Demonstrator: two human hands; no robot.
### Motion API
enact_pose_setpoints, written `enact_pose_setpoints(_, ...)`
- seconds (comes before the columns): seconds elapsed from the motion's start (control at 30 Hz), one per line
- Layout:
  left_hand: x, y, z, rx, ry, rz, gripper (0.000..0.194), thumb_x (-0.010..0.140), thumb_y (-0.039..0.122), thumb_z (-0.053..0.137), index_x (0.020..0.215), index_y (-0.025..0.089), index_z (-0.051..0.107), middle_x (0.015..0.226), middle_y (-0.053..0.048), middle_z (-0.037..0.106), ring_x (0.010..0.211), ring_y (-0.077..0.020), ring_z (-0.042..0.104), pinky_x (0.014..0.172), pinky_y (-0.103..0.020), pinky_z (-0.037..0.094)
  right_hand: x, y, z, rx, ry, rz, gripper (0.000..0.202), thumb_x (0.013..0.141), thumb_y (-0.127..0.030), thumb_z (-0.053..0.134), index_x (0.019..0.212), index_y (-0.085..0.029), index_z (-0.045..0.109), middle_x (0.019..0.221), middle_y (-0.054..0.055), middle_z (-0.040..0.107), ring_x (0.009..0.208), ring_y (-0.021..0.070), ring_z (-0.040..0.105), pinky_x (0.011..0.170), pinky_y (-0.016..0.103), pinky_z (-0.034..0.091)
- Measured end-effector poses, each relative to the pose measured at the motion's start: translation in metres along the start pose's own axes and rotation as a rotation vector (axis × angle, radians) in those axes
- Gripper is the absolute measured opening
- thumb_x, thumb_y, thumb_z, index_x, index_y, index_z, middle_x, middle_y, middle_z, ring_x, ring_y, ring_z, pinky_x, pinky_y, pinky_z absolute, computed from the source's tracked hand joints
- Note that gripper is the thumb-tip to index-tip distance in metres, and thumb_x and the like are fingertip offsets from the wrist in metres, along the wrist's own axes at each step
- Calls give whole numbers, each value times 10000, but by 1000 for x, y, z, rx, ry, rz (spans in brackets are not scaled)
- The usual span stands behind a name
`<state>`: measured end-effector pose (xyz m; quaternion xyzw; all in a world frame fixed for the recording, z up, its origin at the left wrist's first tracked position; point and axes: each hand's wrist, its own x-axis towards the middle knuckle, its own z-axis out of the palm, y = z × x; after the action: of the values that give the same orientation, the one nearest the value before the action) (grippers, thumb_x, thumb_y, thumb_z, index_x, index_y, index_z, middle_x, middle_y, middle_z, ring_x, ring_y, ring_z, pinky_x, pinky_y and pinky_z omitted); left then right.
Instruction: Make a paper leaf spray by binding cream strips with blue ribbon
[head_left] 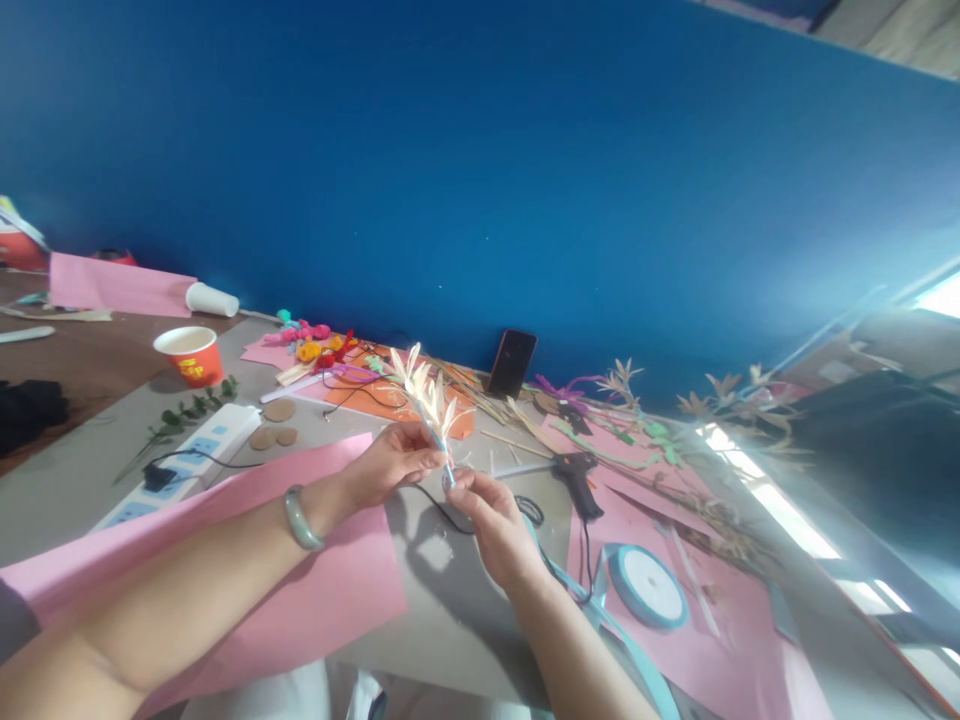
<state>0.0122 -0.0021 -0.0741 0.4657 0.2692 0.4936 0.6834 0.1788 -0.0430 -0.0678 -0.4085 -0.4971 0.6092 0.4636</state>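
A craft flower stalk [429,392] with pale cream petals and a thin light-blue stem stands tilted above the table in front of me. My left hand [397,458], a jade-coloured bangle on its wrist, pinches the stem just under the petals. Lower down, the fingertips of my right hand [491,520] close on the stem's bottom end. Light-blue ribbon [626,640] runs beside and partly behind my right forearm, near its spool [649,587]; whether it reaches the stem I cannot tell.
A black glue gun [579,482] lies right of my hands, its cable trailing. Leftward are a power strip [191,460], a red paper cup [191,356] and pink paper [330,570]. A phone [512,363] leans against the blue wall [465,180]. More dried-looking flowers [621,380] stand at right.
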Motion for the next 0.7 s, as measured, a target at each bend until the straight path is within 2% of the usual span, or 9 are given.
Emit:
enact_pose_setpoints(0.23,4,-2,-2,-88,67,-5,236,640,248,785,682,132,585,566,42,509,422,-17,340,421,-183,213,2,1,-7,-35,3,-22,207,692,-379,702,724,-193,616,675,7,531,672,155,441,629,264,333)
enact_pose_setpoints(0.47,4,1,0,-117,119,21,256,643,238,772,668,131,541,549,61,466,411,-9,316,422,-186,193,3,2,-6,-37,104,-84,149,711,-307,689,776,-195,615,717,1,564,682,152,470,673,275,359)
enact_pose_setpoints(0.57,5,2,-1,-116,134,24,252,659,259,758,683,138,538,523,75,416,418,-17,314,431,-189,208,3,6,-10,-122,156,-165,162,723,-316,689,822,-208,620,784,12,584,737,169,502,717,296,380)
enact_pose_setpoints(0.7,6,2,-3,-106,170,28,264,664,280,754,683,146,527,512,79,384,431,-26,304,431,-190,212,1,6,-13,-369,186,-337,204,744,-314,685,925,-229,644,880,45,615,868,222,544,826,356,398)
